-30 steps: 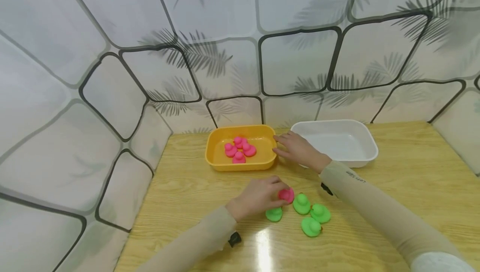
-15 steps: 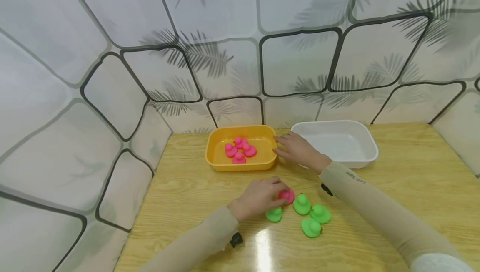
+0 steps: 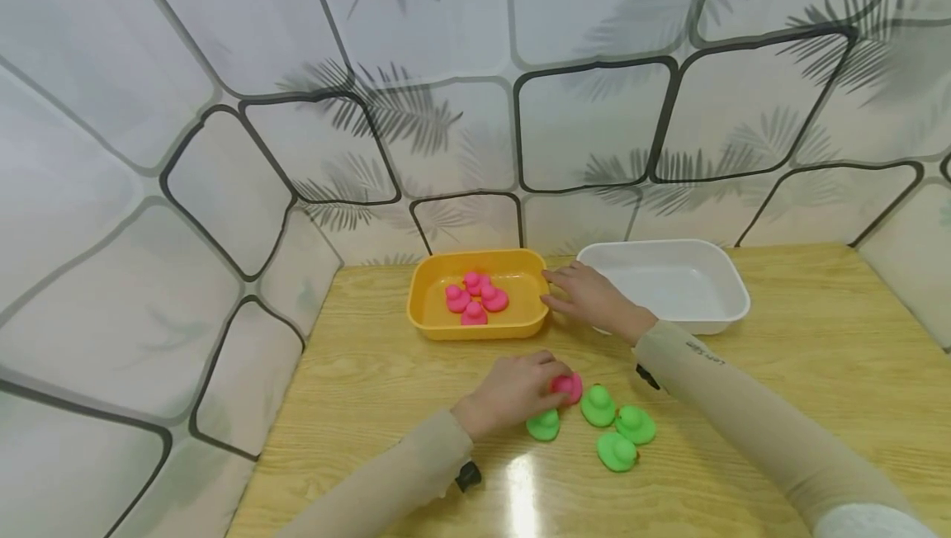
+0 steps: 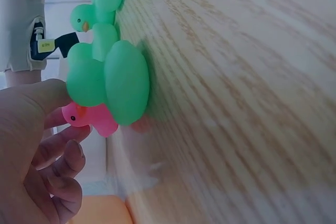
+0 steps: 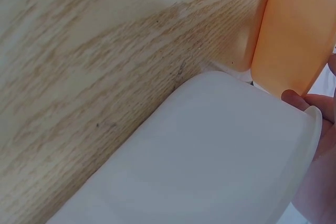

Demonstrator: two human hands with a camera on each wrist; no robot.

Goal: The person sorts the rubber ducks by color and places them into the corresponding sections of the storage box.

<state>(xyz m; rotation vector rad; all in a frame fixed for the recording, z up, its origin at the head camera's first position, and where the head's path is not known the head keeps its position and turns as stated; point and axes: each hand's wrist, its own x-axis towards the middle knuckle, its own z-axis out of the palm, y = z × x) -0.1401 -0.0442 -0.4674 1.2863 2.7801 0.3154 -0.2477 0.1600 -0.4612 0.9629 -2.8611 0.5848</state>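
My left hand (image 3: 505,392) pinches a pink rubber duck (image 3: 571,387) on the wooden table, thumb on one side and fingertips on the other. A green rubber duck (image 4: 126,83) sits right beside the thumb and partly covers the pink one in the left wrist view. My right hand (image 3: 594,297) reaches across the near corner of the white basin (image 3: 731,313), its fairly straight fingertips at the right rim of the orange basin (image 3: 475,333). Several pink ducks (image 3: 494,299) lie inside the orange basin.
More green ducks (image 3: 598,406) stand just right of the left hand. Both basins sit side by side near the patterned back wall (image 3: 475,134). A second patterned wall (image 3: 149,274) closes off the left side. Bare wooden tabletop (image 3: 357,389) shows at the left.
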